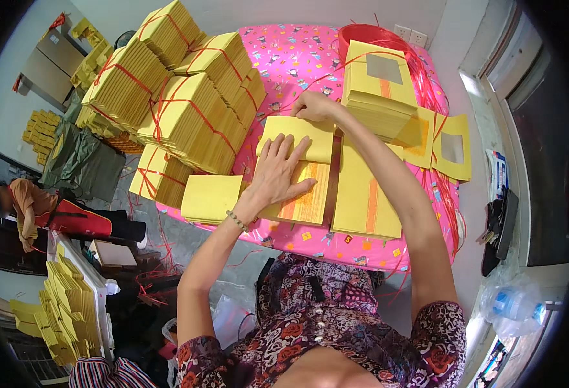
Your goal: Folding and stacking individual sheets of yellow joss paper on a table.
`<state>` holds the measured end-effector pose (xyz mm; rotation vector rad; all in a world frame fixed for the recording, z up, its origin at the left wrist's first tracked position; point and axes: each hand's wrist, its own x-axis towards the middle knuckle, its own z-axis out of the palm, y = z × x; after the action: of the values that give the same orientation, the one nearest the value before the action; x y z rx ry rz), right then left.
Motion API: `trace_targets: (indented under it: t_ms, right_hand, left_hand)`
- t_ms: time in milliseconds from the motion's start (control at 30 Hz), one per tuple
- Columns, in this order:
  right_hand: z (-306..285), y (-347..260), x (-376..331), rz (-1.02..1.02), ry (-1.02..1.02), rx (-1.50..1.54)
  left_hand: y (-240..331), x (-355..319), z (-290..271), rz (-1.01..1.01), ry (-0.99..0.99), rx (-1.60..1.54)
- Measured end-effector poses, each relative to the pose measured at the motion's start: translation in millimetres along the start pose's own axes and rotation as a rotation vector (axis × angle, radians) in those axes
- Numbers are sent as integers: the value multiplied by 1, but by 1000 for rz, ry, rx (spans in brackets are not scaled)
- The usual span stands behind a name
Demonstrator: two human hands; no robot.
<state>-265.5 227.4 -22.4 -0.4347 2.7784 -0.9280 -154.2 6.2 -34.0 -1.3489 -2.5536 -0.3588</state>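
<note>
My left hand (276, 169) lies flat with its fingers spread over a yellow paper stack. It presses on a folded yellow piece (317, 137) that covers the far part of the stack. The near part (297, 202) shows orange patches. Beyond the folded piece, my right hand (313, 106) is curled closed at its far edge. A thin red string (326, 79) runs to those fingers from the back right; the fingertips are partly hidden. Just right of my left hand's stack lies another yellow stack (372, 194) with an orange stripe.
String-tied yellow bundles (187, 110) are piled on the left of the pink patterned table (284, 52). A taller yellow stack (381, 97), a red basin (362, 32) and tangled red string (430, 90) sit at the right. Another person (51, 207) is at far left.
</note>
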Motion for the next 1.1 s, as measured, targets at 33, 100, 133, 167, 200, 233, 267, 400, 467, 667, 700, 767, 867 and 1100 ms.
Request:
trace_targets:
  t_ms: [33,100,133,167,200,233,267,400,467,667,700,767,867,1100]
  right_hand:
    - [0,0,0,-1,1,9]
    - [0,0,0,2,-3,11]
    - [0,0,0,8,-6,15]
    - [0,0,0,6,-6,14]
    - [1,0,0,12,-1,-1]
    - [1,0,0,18,5,-16]
    - [1,0,0,17,5,-17]
    - [3,-3,0,15,7,-33]
    - [3,-3,-1,17,19,-28]
    - [8,-19,-23,106,56,-89]
    - [11,-29,-33,47,133,-198]
    - [16,-46,-61,-49,211,-258]
    - [36,-43,-119,-148,249,-240]
    - [67,-43,-179,-172,180,-360]
  left_hand:
    - [0,0,1,9,13,1]
    - [0,0,3,15,27,3]
    - [0,-1,4,17,21,7]
    - [-1,-1,5,18,15,12]
    - [-1,-1,5,17,16,12]
    - [-1,-2,5,15,6,4]
    - [-2,-2,5,13,-3,-5]
    - [1,-5,5,4,8,-24]
    - [3,-6,4,-10,-8,-48]
    - [4,-7,12,-21,-34,-28]
    - [3,-10,12,-30,-32,-23]
    - [1,-14,11,-47,-38,-48]
    - [4,-12,11,-44,-42,-60]
    - [2,-14,13,-33,-41,-90]
